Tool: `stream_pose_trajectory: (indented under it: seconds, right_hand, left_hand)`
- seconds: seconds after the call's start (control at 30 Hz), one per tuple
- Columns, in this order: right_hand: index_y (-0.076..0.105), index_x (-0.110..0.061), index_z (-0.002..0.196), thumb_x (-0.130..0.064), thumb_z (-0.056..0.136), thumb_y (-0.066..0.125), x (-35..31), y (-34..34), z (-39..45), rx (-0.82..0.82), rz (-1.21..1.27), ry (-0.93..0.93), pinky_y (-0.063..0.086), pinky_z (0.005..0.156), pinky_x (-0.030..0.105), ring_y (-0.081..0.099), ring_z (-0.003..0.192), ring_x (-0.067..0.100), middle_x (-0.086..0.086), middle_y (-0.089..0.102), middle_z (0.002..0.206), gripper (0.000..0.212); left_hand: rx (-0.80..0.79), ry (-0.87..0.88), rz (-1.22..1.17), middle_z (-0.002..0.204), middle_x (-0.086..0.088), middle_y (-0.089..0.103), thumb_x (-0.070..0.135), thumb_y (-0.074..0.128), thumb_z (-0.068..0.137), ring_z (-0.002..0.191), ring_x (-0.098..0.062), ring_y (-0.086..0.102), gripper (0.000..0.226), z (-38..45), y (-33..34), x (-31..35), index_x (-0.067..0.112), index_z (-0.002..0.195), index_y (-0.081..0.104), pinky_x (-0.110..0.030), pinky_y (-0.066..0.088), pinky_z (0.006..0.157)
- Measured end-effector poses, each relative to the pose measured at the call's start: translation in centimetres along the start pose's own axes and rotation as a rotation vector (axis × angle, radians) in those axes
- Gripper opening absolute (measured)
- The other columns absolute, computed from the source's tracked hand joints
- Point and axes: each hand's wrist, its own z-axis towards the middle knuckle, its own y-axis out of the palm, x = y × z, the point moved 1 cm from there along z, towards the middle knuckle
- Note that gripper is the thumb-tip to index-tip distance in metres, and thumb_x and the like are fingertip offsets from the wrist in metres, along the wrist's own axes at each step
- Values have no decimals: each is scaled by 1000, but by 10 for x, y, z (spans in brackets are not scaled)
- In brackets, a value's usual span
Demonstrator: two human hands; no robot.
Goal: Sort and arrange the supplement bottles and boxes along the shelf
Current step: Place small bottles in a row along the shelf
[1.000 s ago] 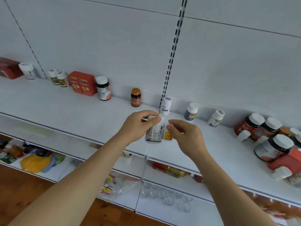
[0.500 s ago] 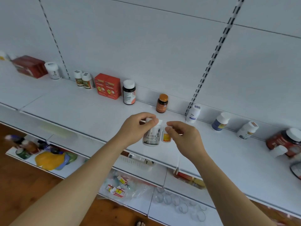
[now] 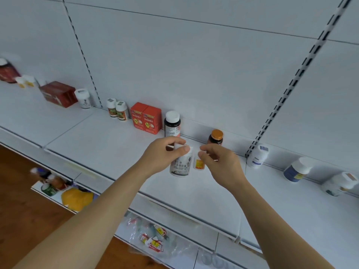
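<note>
Above shelf (image 3: 108, 140), just before orange-capped bottle (image 3: 215, 137): left hand (image 3: 162, 155) grips white bottle (image 3: 180, 164) by cap, right hand (image 3: 219, 162) pinches small bottle (image 3: 199, 163), both lifted, likely for placing in back row.

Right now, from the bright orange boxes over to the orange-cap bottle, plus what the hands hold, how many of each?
Orange boxes: 2
Bottles standing: 2, white-cap dark bottle and orange-cap bottle
Bottles held: 2, big white bottle in left hand, small white bottle in right hand
Total: 6
</note>
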Motion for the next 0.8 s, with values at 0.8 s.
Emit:
stream_pose_trajectory:
  seconds: [0.8]
  right_hand:
    - [68, -29, 99, -32, 90, 69, -124, 195, 59, 45, -34, 0, 45, 67, 5, 62, 81, -6, -17, 69, 92, 9]
  left_hand:
    - [-40, 7, -40, 103, 18, 70, 49, 71, 83, 96, -5, 65, 24, 43, -215, -106, 38, 105, 71, -41, 57, 88]
